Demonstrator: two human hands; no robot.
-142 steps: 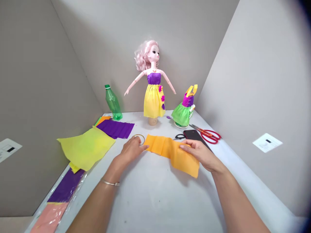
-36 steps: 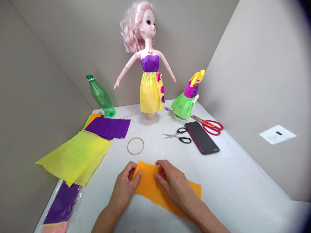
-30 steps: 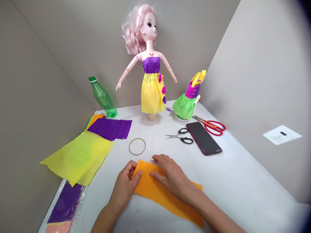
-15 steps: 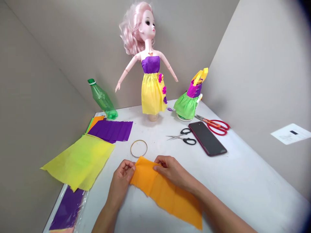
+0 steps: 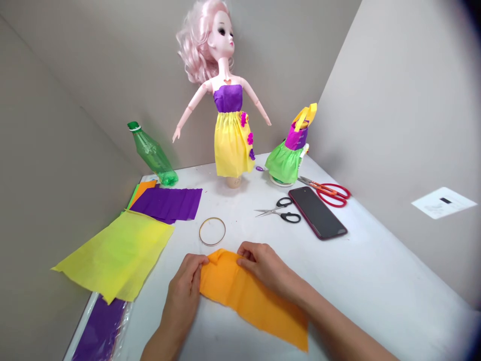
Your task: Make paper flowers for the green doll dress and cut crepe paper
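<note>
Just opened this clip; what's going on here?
A person has an orange cloth in both hands: the left hand pinches its left end, where a corner is folded over, and the right hand grips its upper edge. Beyond it lie a thin ring, black-handled scissors and a phone. A dressed doll stands at the back.

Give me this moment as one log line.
left hand: holding orange sheet, left end | right hand: holding it, far edge | beyond: phone on table
</note>
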